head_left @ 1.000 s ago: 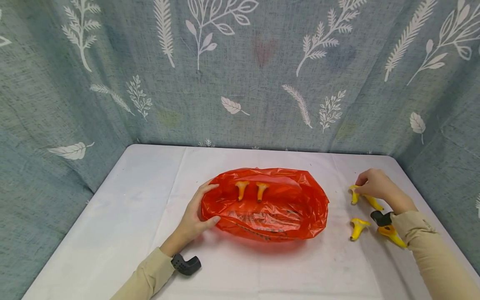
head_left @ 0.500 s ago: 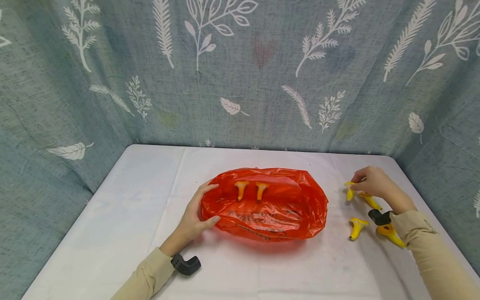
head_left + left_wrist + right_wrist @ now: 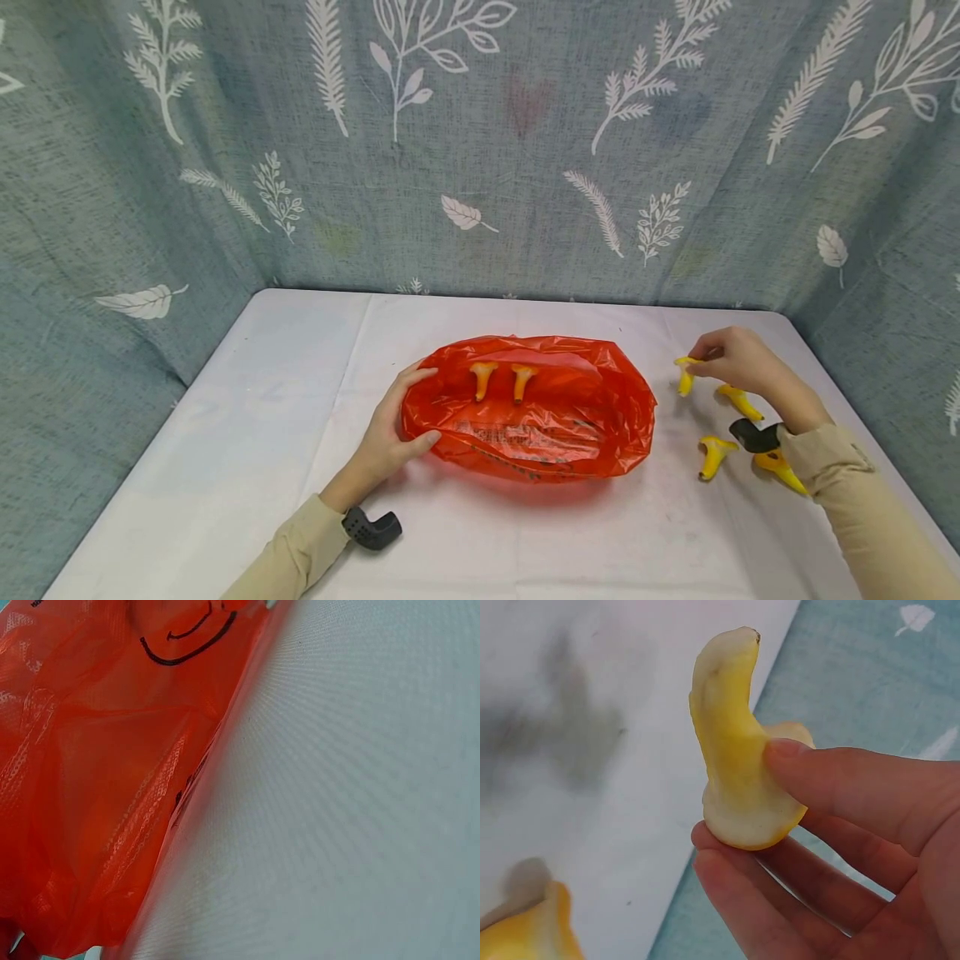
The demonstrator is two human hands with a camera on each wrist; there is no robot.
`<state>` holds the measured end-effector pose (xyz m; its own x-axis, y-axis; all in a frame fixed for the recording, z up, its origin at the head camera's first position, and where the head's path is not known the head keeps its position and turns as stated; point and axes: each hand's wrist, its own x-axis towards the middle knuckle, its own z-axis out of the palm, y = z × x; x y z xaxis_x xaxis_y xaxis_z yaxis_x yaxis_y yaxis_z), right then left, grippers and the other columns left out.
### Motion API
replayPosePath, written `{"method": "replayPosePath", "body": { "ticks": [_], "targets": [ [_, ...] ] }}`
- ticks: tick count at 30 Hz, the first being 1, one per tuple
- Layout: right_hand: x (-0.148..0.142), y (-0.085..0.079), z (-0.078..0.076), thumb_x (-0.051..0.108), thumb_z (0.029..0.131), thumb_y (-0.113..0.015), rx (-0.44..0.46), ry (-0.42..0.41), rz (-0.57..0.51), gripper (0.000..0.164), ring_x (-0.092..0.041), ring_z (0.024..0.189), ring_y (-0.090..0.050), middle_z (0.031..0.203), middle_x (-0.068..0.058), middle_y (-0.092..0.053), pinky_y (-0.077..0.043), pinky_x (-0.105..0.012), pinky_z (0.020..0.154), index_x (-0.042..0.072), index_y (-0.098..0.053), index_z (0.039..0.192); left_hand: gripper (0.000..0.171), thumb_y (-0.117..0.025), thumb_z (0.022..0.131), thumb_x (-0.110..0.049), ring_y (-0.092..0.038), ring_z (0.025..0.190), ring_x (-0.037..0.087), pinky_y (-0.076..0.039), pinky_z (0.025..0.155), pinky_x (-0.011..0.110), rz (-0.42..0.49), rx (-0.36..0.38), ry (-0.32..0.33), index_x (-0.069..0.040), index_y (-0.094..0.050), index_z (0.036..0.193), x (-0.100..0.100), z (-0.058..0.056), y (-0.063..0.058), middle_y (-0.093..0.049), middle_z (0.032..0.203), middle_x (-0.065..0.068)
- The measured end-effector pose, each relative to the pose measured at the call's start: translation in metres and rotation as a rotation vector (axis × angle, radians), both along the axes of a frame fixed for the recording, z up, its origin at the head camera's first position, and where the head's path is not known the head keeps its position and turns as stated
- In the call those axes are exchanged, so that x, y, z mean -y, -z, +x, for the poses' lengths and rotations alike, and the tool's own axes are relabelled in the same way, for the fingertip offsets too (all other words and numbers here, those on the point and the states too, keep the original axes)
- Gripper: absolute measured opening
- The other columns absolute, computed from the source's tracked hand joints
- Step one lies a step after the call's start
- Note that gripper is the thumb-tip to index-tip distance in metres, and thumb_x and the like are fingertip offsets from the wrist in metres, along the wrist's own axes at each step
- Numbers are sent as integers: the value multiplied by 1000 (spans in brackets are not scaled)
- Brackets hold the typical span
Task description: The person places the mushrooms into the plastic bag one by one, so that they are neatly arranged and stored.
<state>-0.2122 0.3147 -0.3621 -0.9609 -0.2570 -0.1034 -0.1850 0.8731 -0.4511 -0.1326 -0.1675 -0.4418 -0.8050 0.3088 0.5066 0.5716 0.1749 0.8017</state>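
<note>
A red plastic bag [image 3: 525,458] lies with its mouth spread wide, and two yellow mushrooms, one on the left [image 3: 483,380] and one on the right [image 3: 522,382], are inside. My left hand [image 3: 390,433] holds the bag's left rim between thumb and fingers; the left wrist view shows mostly the bag's side [image 3: 112,765]. Off to the right, my right hand [image 3: 738,358] pinches a yellow chanterelle-like mushroom [image 3: 735,750] by its cap, stem pointing away from the palm. In the right wrist view its shadow falls apart from it on the white cloth.
More mushrooms lie on the white table [image 3: 600,542] by my right wrist: one behind [image 3: 741,402], one nearer [image 3: 717,457], and another [image 3: 780,471] partly under the wrist camera. A grey-green leaf-patterned curtain [image 3: 480,167] encloses the table's back and sides.
My right hand has lifted the mushroom and shifted it left toward the bag, away from the neighbouring mushroom. The left hand and the bag have stayed put.
</note>
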Motion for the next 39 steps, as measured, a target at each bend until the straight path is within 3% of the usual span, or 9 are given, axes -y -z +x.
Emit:
{"method": "replayPosePath", "body": {
  "ticks": [11,18,31,39],
  "targets": [
    [21,-21,14,17,86,-77,-56,-30,-53,14,-26,85,-65,87,-3,-71,-54,-35,69,4,-74,91,69,-69,76,0,-37,138,32,-36,110,28,2,-3,4,9,-42,139,0,0,1,-36,151,25],
    [34,-35,26,14,86,-77,-119,-61,-83,11,-30,92,-67,90,-3,-71,-58,-43,76,6,-75,93,69,-70,75,1,-35,139,35,-35,111,28,6,-14,5,10,-42,138,0,0,2,-34,151,25],
    [65,-54,51,7,84,-78,-213,-152,-173,10,-18,84,-68,89,0,-71,-60,-33,75,10,-76,94,69,-69,77,0,-38,137,27,-41,107,32,-3,11,4,8,-42,140,2,1,4,-33,153,23],
    [84,-57,57,4,83,-78,-197,-221,-243,13,-15,84,-66,90,1,-71,-59,-31,76,10,-75,94,69,-69,76,0,-37,138,27,-40,107,31,-3,13,4,8,-42,140,2,2,4,-33,152,24]
  ]
}}
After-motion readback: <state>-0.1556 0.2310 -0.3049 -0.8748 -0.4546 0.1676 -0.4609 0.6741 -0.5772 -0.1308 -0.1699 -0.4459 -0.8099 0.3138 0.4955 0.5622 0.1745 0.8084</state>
